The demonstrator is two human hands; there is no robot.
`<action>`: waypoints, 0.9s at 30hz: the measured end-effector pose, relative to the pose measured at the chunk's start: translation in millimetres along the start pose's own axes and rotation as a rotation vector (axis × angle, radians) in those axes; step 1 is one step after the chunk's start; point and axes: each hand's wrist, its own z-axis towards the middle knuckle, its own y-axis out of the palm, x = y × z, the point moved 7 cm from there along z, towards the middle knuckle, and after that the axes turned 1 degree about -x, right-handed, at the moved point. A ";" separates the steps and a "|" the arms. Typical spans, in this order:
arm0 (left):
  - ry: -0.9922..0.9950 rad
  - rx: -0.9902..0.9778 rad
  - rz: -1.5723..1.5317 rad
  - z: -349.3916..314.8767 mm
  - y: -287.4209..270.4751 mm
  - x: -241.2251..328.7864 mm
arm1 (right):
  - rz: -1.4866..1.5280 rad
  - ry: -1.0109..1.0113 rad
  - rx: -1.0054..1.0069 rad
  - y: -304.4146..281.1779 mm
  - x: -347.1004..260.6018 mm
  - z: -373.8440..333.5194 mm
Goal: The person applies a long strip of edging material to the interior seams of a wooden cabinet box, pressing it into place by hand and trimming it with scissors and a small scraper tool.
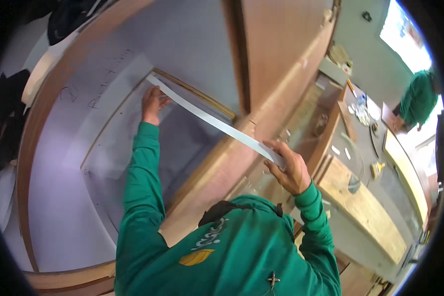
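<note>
A long, thin white strip (217,124) stretches from the back of an open wooden cabinet (25,187) out over its front edge, bowing slightly. My left hand (152,104) reaches inside and has its fingers closed at the strip's far end, beside a narrow wooden batten (197,96) in the cabinet's corner. Outside the cabinet, my right hand (290,167) grips the near end between thumb and fingers. Handwriting marks the pale inner panel left of my left hand.
To the right stands a workbench (365,163) bearing a curved wooden board (362,209), a brush (377,169), gloves (361,114) and small scraps. Another person (419,101) in green leans at its far end. A wooden rail (202,172) runs along the cabinet's front.
</note>
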 end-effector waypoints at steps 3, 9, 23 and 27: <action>-0.033 0.080 0.022 13.5 -26.7 -6.5 | -0.073 -0.092 0.066 20.3 -10.3 29.1; -0.109 0.117 -0.102 60.2 -50.2 -33.0 | -0.092 -0.149 0.166 36.9 -24.9 76.2; -0.140 0.217 -0.367 195.6 -72.8 -123.8 | -0.272 -0.157 0.163 105.1 -22.0 143.7; -0.023 0.130 -0.345 234.5 -100.8 -133.3 | -0.283 -0.168 0.161 106.7 -21.4 150.5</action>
